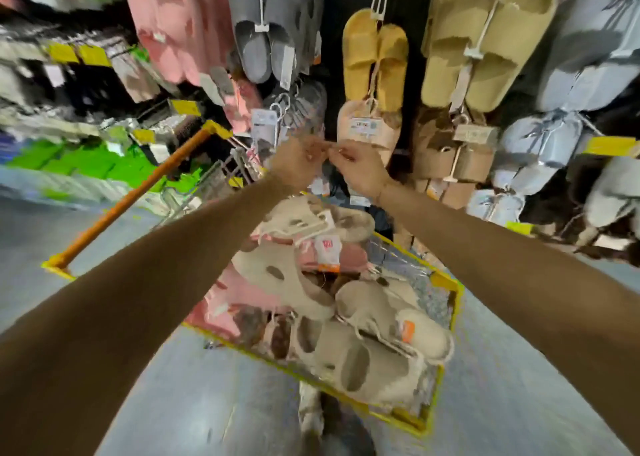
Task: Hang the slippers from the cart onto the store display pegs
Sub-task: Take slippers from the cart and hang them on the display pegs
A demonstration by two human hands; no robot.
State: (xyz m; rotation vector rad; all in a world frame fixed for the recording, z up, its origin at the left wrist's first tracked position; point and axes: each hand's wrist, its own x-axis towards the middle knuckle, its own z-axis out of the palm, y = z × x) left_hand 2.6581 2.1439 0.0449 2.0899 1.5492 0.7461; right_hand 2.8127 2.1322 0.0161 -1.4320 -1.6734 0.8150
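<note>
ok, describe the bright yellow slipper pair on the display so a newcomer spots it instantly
Start at the dark display wall behind the yellow wire cart. Above the two hands hangs the bright yellow slide slipper pair on a white hanger, smaller and more saturated than the big pale olive pair to its right.

floor [194,403]: grey, glossy | shelves [69,84]: left, blurred goods | yellow tags [62,52]

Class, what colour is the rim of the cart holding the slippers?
Yellow; the cart rim shows best in the head view.

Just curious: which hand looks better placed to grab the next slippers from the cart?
Probably the left hand: it sits nearer the beige slippers atop the cart. The right hand is closer to the display.
</note>
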